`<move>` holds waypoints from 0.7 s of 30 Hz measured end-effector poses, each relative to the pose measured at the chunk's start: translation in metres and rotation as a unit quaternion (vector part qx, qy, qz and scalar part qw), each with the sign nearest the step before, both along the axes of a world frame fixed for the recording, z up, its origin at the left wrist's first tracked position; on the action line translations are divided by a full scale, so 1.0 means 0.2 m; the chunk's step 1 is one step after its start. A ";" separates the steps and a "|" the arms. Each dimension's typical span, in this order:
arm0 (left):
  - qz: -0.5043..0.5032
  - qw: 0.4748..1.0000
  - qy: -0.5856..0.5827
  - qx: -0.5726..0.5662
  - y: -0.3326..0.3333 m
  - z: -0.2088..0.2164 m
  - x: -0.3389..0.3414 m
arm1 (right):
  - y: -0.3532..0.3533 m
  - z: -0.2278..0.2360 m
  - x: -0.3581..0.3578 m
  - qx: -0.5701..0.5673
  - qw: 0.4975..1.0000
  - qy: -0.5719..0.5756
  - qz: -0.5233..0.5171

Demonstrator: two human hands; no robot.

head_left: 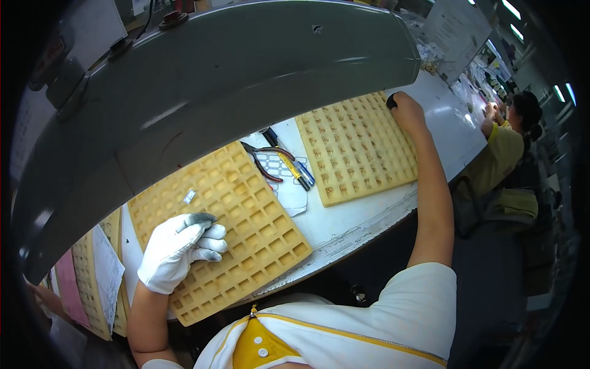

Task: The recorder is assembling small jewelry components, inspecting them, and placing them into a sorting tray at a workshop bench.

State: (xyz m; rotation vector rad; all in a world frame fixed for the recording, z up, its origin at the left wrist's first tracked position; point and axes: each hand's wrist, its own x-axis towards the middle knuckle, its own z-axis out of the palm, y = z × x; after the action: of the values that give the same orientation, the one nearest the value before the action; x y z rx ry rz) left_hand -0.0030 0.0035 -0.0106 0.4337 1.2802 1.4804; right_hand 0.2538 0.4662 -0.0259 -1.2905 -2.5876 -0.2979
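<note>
My left hand (184, 249), in a white glove with greyed fingertips, hovers over or rests on the lower left of a yellow tray with square pockets (276, 243). Its fingers are curled together; anything in them is hidden. Above it on that tray lies a small white label-like piece (190, 196). My bare right hand (407, 112) is closed around a small black rounded object (391, 101) whose kind I cannot make out. That hand is by the far right corner of a second yellow tray (326, 198), whose pockets hold small metallic-looking parts.
Between the trays lie pliers (264, 160), a yellow cutter-like tool (292, 166) and a sheet of blank labels (291, 195). A large grey lamp hood (246, 67) overhangs the table. More trays and papers (108, 277) stand at left. Another person (510, 135) sits at far right.
</note>
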 end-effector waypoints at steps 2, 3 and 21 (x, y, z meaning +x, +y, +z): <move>0.010 1.000 0.005 -0.009 0.00 0.01 0.01 | 0.00 -0.01 0.00 0.001 1.000 0.014 0.000; 0.015 1.000 -0.001 -0.007 0.01 0.01 0.02 | 0.00 -0.02 0.00 0.003 1.000 0.028 -0.001; 0.040 0.972 -0.224 0.063 0.01 -0.01 -0.04 | 0.07 -0.15 0.08 -0.009 0.993 0.098 0.070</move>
State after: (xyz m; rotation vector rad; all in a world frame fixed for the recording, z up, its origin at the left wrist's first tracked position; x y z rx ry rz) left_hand -0.0114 0.0052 -0.0129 0.1163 0.8555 1.6205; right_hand 0.2689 0.4801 -0.0561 -1.0785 -2.5025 -0.1165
